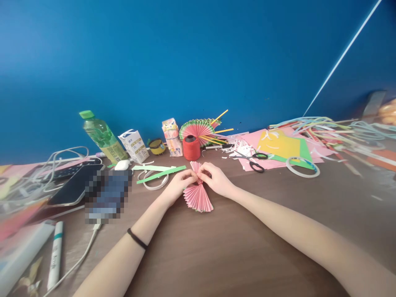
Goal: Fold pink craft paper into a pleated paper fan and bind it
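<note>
A pleated pink paper fan (198, 198) lies on the brown table (216, 255), pinched at its waist so it flares out above and below. My left hand (181, 183) grips that middle from the left with closed fingers. My right hand (215, 177) pinches the same spot from the right, fingers curled together. A black band circles my left wrist. Just behind my hands stands a red spool of thread (191, 147).
Green paper strips (161, 173) and a tape ring (154, 181) lie left of my hands. Black scissors (256, 161), coloured paper sheets (278, 146) and a tape roll (302, 167) sit to the right. A green bottle (103, 138), cartons, a phone (76, 185) and cables crowd the left.
</note>
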`<state>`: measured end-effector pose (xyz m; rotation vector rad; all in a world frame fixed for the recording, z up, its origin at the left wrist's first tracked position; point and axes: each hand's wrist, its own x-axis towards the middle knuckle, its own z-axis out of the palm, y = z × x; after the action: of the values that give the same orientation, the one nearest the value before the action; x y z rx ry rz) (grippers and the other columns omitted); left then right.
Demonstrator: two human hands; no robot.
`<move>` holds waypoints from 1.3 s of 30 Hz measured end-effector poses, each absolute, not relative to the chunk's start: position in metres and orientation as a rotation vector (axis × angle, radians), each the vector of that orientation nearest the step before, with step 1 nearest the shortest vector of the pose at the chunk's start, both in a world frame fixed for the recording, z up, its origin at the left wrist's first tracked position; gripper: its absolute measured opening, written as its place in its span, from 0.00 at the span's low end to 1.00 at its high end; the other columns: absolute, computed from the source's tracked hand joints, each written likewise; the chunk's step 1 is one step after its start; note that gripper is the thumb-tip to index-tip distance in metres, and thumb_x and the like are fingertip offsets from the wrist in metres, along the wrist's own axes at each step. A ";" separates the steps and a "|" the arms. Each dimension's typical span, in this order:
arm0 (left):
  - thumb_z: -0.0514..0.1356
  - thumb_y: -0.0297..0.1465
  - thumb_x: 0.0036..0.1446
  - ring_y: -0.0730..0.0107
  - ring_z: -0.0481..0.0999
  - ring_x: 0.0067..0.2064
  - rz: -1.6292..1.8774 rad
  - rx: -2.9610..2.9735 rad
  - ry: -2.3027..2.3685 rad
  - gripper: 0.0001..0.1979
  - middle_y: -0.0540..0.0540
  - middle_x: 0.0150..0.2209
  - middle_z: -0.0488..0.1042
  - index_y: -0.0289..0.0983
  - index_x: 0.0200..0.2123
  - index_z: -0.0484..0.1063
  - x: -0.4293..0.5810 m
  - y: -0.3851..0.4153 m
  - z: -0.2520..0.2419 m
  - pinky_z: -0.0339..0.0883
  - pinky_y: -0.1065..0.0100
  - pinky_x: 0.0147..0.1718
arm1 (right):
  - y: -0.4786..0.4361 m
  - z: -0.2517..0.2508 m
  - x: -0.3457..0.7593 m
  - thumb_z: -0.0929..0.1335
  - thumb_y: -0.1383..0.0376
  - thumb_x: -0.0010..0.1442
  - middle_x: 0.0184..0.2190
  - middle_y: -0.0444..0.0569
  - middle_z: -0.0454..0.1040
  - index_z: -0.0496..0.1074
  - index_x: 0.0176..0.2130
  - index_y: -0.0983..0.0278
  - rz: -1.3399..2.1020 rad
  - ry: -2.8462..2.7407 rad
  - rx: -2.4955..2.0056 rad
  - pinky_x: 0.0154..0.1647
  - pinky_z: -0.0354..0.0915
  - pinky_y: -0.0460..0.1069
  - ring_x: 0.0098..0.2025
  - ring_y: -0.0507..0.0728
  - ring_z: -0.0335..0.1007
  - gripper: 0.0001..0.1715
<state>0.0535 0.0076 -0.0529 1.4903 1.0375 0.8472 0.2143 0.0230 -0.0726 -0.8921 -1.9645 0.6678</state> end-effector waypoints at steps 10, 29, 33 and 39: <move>0.57 0.33 0.47 0.71 0.69 0.32 0.851 1.485 1.055 0.07 0.51 0.27 0.70 0.35 0.24 0.67 0.053 0.006 -0.050 0.61 0.68 0.38 | 0.026 -0.076 0.214 0.62 0.68 0.57 0.26 0.43 0.63 0.61 0.26 0.64 0.692 -1.958 -0.889 0.33 0.57 0.47 0.31 0.52 0.59 0.07; 0.57 0.33 0.49 0.70 0.69 0.33 0.847 1.503 1.059 0.08 0.49 0.28 0.70 0.34 0.25 0.68 0.053 0.008 -0.052 0.61 0.68 0.37 | 0.025 -0.075 0.214 0.61 0.68 0.57 0.26 0.44 0.63 0.61 0.27 0.63 0.722 -1.940 -0.897 0.35 0.57 0.48 0.32 0.52 0.60 0.07; 0.56 0.33 0.49 0.70 0.70 0.33 0.848 1.494 1.045 0.08 0.49 0.29 0.70 0.34 0.25 0.68 0.053 0.008 -0.053 0.62 0.67 0.37 | 0.025 -0.075 0.214 0.61 0.68 0.58 0.26 0.44 0.63 0.61 0.26 0.63 0.725 -1.951 -0.885 0.35 0.58 0.48 0.32 0.52 0.60 0.08; 0.57 0.33 0.49 0.70 0.70 0.33 0.850 1.484 1.057 0.07 0.50 0.28 0.71 0.35 0.26 0.68 0.052 0.007 -0.054 0.62 0.68 0.37 | 0.024 -0.075 0.214 0.61 0.68 0.57 0.27 0.44 0.64 0.62 0.27 0.63 0.726 -1.955 -0.875 0.35 0.58 0.48 0.32 0.52 0.60 0.07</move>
<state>0.0521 0.0075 -0.0537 1.4839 1.0570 0.8503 0.2142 0.0242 -0.0753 -0.8752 -1.9547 0.7263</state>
